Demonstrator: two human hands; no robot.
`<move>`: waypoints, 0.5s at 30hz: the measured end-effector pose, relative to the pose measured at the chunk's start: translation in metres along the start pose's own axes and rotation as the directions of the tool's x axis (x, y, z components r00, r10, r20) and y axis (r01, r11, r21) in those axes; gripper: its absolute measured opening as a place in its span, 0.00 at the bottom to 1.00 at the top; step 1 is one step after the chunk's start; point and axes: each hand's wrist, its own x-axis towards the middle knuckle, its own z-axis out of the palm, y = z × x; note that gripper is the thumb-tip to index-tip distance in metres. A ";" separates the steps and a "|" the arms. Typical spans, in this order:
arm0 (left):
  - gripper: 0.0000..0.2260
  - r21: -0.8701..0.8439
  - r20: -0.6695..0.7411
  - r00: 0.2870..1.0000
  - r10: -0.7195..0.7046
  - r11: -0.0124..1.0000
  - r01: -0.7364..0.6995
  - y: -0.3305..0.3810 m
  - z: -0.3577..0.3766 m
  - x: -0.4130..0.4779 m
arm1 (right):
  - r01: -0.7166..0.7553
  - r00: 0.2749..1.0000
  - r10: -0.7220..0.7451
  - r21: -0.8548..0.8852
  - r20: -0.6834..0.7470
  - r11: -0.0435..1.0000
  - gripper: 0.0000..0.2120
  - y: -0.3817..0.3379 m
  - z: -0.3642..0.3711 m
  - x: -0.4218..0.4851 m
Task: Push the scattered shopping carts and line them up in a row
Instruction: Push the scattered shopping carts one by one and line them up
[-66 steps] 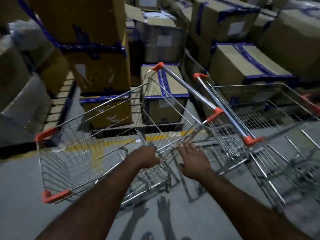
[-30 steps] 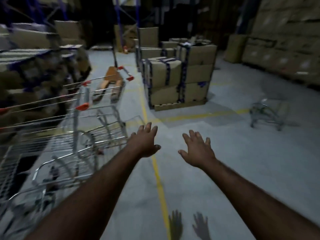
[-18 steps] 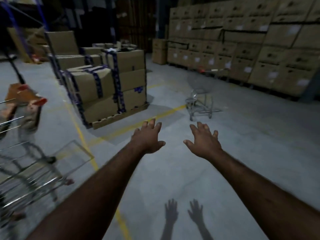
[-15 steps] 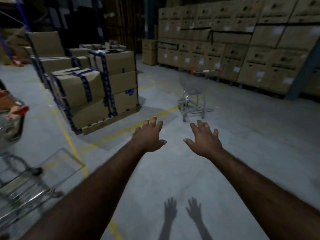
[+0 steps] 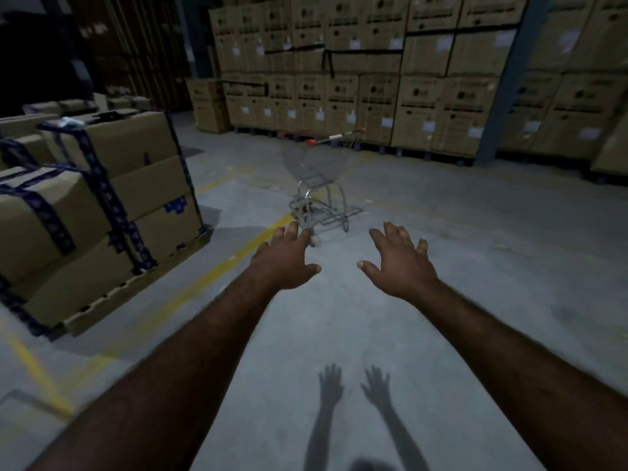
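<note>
Both arms stretched forward, palms down. My left hand (image 5: 285,263) and right hand (image 5: 401,266) hold nothing; fingers straight and spread, thumbs turned inward toward each other. The hands are near each other, not touching.

Shopping cart (image 5: 316,185): on the concrete floor (image 5: 475,317) ahead of me, well beyond my fingertips, no contact. In view it sits above the gap between the hands, closer to the left one, whose fingertips overlap its lower frame only by line of sight.

Appearance: upright, chrome tube frame with a low bottom rack, thin wire basket that reads faint in the dim light. Handle bar (image 5: 334,137) has orange ends and lies on the far side. Wheels too blurred to make out.

Surroundings: a yellow floor line (image 5: 210,277) runs near the cart's base. Strapped cartons on a pallet (image 5: 119,185) to my left; a stacked wall of cartons (image 5: 373,96) behind the cart.
</note>
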 end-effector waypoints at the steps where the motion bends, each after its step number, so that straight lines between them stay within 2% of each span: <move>1: 0.39 0.006 -0.004 1.000 0.012 1.000 -0.012 0.001 0.001 0.023 | -0.011 1.000 0.011 0.000 -0.003 1.000 0.36 0.008 0.005 0.018; 8: 0.40 0.024 0.022 0.999 0.032 0.999 -0.032 0.002 0.005 0.189 | -0.042 0.999 0.041 0.056 0.010 0.998 0.37 0.058 0.025 0.181; 15: 0.40 0.033 0.011 1.000 0.009 0.999 -0.009 -0.008 -0.010 0.345 | 0.007 1.000 -0.005 0.073 -0.031 0.997 0.36 0.095 0.019 0.344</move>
